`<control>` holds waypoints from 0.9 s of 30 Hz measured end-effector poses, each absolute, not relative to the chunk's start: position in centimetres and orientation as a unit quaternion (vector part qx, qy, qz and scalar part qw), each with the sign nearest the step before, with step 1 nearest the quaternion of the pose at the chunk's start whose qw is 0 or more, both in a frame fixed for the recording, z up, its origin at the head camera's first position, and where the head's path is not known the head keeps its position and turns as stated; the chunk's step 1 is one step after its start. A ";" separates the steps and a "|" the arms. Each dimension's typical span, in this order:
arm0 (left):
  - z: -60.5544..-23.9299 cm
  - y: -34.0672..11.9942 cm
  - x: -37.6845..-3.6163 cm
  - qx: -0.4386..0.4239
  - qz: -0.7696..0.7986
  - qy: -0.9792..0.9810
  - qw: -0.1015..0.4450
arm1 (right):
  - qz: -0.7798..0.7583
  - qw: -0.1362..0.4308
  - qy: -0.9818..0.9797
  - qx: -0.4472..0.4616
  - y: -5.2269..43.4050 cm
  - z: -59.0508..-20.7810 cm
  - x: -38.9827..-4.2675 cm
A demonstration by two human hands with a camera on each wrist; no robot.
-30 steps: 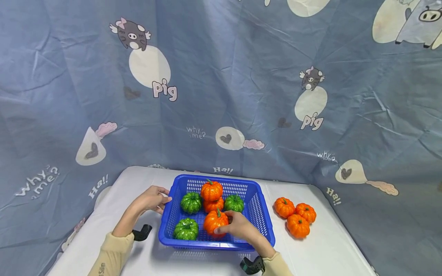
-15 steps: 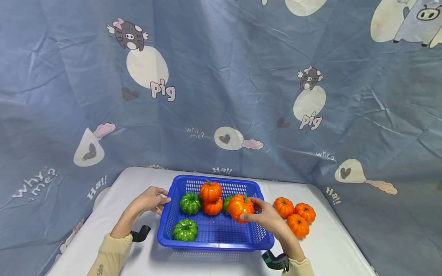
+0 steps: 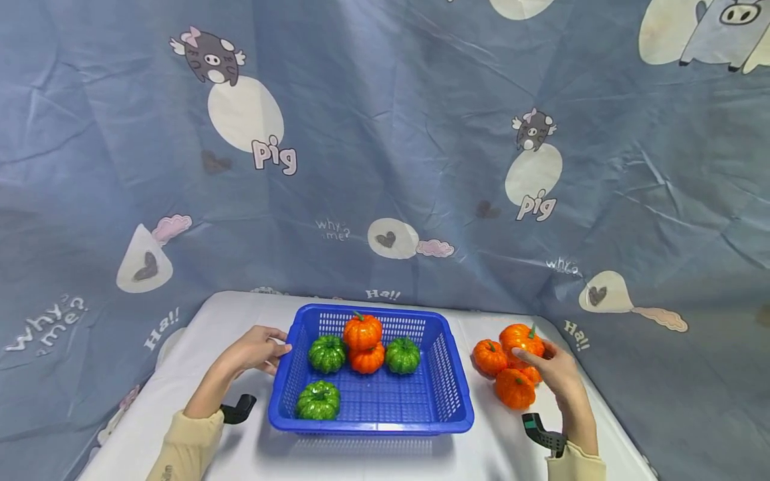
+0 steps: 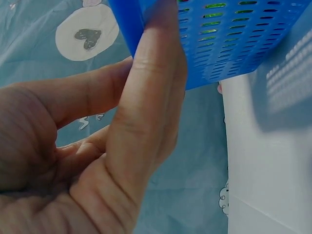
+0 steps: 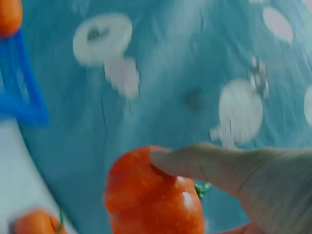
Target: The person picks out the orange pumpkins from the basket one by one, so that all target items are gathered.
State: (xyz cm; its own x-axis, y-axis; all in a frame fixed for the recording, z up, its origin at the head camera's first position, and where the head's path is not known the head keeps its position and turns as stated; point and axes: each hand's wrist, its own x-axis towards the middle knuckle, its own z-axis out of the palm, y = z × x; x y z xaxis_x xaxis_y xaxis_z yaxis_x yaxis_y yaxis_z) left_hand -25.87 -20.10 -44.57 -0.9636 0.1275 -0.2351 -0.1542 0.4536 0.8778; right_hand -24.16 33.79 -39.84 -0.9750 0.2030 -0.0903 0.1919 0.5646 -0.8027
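Note:
My right hand [image 3: 556,374] holds a shiny orange pumpkin [image 3: 519,339] with a green stem, thumb and fingers on its sides. It is above the right part of the table, overlapping a cluster of smaller orange pumpkins [image 3: 515,389], one of them mostly hidden. In the right wrist view the thumb [image 5: 195,163] presses on the held pumpkin [image 5: 151,200]. My left hand [image 3: 255,349] grips the left rim of a blue plastic basket [image 3: 369,426], and the left wrist view shows its fingers [image 4: 146,92] against the basket wall [image 4: 209,58].
Inside the basket, several green pumpkins [image 3: 317,401] sit around two orange ones, the upper orange pumpkin [image 3: 363,331] resting on the lower orange pumpkin [image 3: 367,359]. The white table [image 3: 240,427] ends at a blue patterned curtain [image 3: 361,167] behind and at both sides.
My right hand has lifted the orange pumpkin out of the basket's front middle and carried it right, over the pumpkins on the table. The left hand stays at the basket's rim.

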 end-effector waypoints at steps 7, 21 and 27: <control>-44.4 -20.2 -25.8 -0.004 0.521 0.843 0.133 | 0.415 0.059 -0.880 -0.224 38.5 -42.1 -24.2; -44.8 -20.1 -25.9 -0.008 0.519 0.844 0.136 | 0.321 0.033 -0.906 -0.274 42.4 -47.4 -24.0; -44.8 -20.2 -26.0 -0.005 0.523 0.841 0.136 | 0.324 0.021 -0.909 -0.260 42.3 -49.0 -24.8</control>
State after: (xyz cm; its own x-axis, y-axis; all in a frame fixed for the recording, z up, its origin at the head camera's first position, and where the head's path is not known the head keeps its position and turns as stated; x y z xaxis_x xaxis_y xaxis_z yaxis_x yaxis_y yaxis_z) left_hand -26.01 -20.20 -44.81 -0.9632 0.1332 -0.2336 -0.1505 0.4528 0.8788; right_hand -24.84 42.30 -48.99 -0.8641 0.4864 -0.1296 0.4586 0.6545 -0.6011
